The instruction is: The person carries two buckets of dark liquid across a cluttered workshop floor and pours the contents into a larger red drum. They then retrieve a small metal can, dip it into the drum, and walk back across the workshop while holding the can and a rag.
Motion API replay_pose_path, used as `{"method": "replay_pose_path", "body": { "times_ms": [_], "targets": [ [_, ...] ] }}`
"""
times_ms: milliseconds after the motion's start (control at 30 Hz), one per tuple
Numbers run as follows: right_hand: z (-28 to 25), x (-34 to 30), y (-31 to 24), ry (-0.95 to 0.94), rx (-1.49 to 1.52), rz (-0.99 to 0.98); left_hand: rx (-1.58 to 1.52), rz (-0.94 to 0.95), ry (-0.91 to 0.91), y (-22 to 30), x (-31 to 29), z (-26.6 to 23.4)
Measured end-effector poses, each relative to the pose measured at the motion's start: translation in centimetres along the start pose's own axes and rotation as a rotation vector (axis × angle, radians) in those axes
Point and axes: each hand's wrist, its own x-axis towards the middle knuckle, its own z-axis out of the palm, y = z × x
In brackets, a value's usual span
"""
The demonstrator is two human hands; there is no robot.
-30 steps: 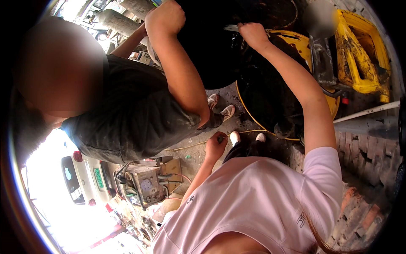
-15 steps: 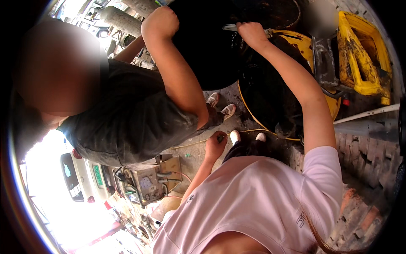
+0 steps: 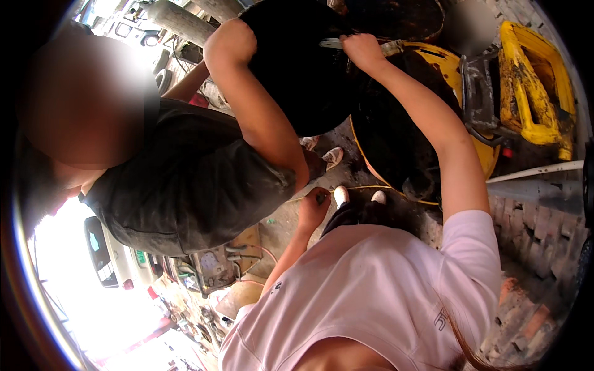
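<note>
My right hand (image 3: 364,52) is closed on a pale, narrow tool (image 3: 331,43); its exact kind is not clear. The tool's end sticks out to the left, in front of a large, round black vessel (image 3: 297,74) whose inside is too dark to read. Below my right forearm stands a yellow-rimmed drum (image 3: 369,168), dark within. My left hand (image 3: 314,208) hangs low near my waist with its fingers curled; a small dark spot shows in the curl, and I cannot make out what it is. A co-worker's hand (image 3: 230,42) is closed at the black vessel's left edge.
The co-worker, in a dark shirt (image 3: 185,179), stands close on my left. Yellow plastic containers (image 3: 526,86) and a grey one (image 3: 477,86) stand at the right. A pale pipe (image 3: 538,170) runs by the brick wall (image 3: 532,235). Machinery with hoses (image 3: 216,266) sits lower left.
My right hand and the pale tool have shifted slightly left. The co-worker's arm and shirt sit a little lower in view. My left hand stays curled in nearly the same place.
</note>
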Motion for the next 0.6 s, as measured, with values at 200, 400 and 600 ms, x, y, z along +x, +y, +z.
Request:
{"method": "replay_pose_path", "body": {
  "times_ms": [200, 400, 600],
  "targets": [
    [-0.1, 0.1, -0.8, -0.008, 0.105, 0.070, -0.009, 0.022, -0.026, 0.6, 0.4, 1.1],
    [0.9, 0.0, -2.7, -0.104, 0.213, 0.132, -0.097, 0.073, -0.087, 4.7, 2.1, 1.9],
    [2.2, -0.3, -4.2, -0.125, 0.378, 0.279, -0.060, 0.187, -0.082, 6.5, 5.4, 2.9]
  ]
}}
